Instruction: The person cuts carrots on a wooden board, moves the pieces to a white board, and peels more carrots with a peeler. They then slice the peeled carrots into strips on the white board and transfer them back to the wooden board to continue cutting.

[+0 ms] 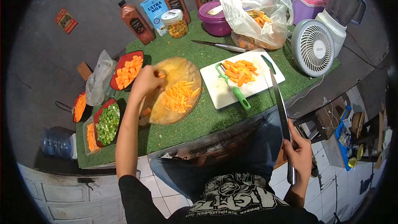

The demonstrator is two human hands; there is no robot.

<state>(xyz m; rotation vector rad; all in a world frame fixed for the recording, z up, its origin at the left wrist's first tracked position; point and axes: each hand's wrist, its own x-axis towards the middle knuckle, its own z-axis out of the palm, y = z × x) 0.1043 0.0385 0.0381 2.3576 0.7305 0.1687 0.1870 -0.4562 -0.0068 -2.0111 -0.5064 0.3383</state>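
My left hand (pixel 148 82) is closed over the left side of the round wooden cutting board (pixel 176 65), its fingertips pinching a small orange carrot piece (pixel 161 75). Beside it on the board lies a pile of carrot sticks (pixel 179 96), and another carrot chunk (pixel 146 111) sits near the board's lower left edge. My right hand (pixel 298 153) grips the handle of a long kitchen knife (pixel 281 110), blade pointing up and away, right of the white cutting board (pixel 215 96). That board carries carrot slices (pixel 240 72) and a green-handled peeler (pixel 239 95).
Left of the round board stand bowls of carrot chunks (pixel 128 72) and chopped green vegetable (pixel 108 123). Behind are a second knife (pixel 219 45), a purple tub (pixel 213 23), a plastic bag of peelings (pixel 265 16), a jar (pixel 175 25) and bottles. A fan (pixel 314 47) stands at right.
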